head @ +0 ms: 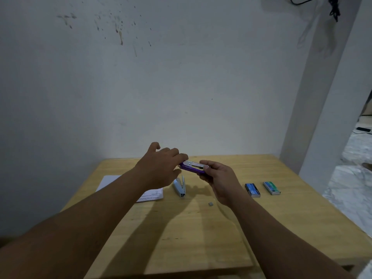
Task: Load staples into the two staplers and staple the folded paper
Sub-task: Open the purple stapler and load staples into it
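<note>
Both bare hands are raised over the light wooden table (201, 228), sharing one small purple plastic stapler (192, 168) with a shiny metal staple channel along its top. The right hand (219, 180) grips the stapler's near-right end, fingers wrapped under it and thumb on top. The left hand (161, 168) comes in from the other side, its fingertips pinched on the stapler's far-left end, the remaining fingers loosely curled above. The purple stapler is held clear of the table, tilted slightly, with its metal channel facing up.

Directly below the purple stapler, a second stapler, pale grey-blue (179, 187), lies on the wood with its top arm hinged open. Left of that grey stapler lies a white folded paper with printed text (151, 195), partly hidden by the left forearm. A tiny grey block of staples (210, 203) rests on the wood, below and to the right of the grey stapler. Further right of the purple stapler sit two small staple boxes side by side, not touching: a blue box marked 10 (252, 190) and a green box (271, 188).
</note>
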